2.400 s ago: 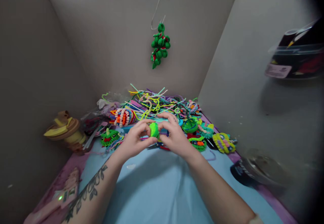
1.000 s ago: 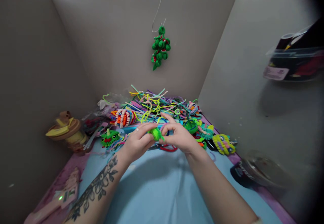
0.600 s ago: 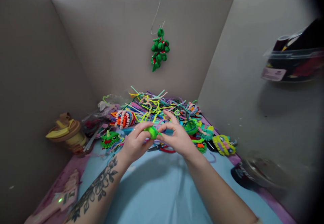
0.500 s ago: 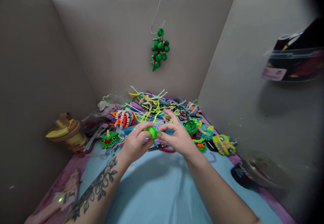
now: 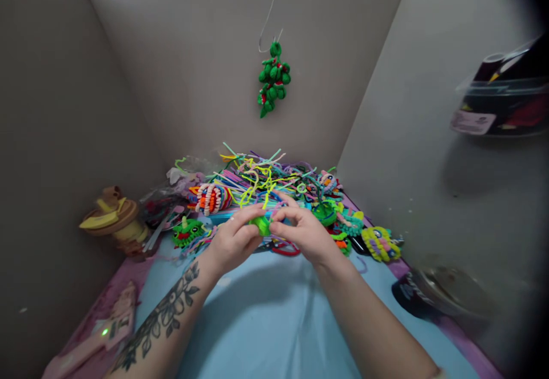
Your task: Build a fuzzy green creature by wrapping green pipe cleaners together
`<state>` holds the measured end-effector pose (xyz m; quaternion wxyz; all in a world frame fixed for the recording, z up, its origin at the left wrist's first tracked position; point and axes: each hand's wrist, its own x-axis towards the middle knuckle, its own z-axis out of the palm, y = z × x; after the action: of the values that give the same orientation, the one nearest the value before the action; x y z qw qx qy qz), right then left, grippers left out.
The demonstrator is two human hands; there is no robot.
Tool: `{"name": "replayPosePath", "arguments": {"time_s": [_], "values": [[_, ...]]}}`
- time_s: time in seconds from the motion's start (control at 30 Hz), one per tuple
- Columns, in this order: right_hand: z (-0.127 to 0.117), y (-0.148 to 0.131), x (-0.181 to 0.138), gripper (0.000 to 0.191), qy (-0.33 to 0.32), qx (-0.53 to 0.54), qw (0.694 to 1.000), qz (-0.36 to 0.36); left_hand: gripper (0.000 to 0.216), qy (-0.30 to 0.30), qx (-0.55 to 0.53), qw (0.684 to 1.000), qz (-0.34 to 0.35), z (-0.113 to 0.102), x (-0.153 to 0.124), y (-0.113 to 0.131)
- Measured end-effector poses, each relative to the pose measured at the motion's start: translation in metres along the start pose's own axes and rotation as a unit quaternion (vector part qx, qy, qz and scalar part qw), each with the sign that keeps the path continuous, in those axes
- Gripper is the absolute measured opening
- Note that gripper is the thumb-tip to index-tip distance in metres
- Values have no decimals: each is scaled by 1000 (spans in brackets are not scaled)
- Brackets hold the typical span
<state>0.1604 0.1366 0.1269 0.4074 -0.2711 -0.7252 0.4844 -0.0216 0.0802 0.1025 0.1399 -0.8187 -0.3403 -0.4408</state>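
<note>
My left hand is closed around a small bright-green fuzzy piece that looks made of pipe cleaner. From the other side, the thumb and index finger of my right hand pinch at the edge of the same piece; what exactly lies between those fingertips is too small to make out. Both hands are held above the blue work surface, in front of a heap of coloured pipe cleaners. Red-handled scissors or pliers lie just below and behind my hands, partly hidden.
A green horned pipe-cleaner figure sits left, a yellow-green one right. A pink glue gun with a lit green light lies front left. A dark tub stands right. Green pieces hang from a wire on the back panel.
My right fingers have come closer against the green piece, and the raised fingers of that hand have lowered a little. The camera view has shifted slightly.
</note>
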Motion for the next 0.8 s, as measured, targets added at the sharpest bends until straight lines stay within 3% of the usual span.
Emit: {"name": "replayPosePath", "arguments": {"time_s": [0.17,0.3,0.4,0.8], "values": [[-5,-10,-3,17,98,-145,976,-129,32,23,-31,997,-62,0,4,3],[-8,-10,-3,14,66,-222,954,-191,32,-1,-51,997,-55,2,3,4],[-8,-8,-3,5,51,-231,953,-188,30,-20,-60,997,-49,3,2,3],[-8,-3,-1,14,13,-173,974,-147,26,-21,-74,997,-30,0,3,5]]}}
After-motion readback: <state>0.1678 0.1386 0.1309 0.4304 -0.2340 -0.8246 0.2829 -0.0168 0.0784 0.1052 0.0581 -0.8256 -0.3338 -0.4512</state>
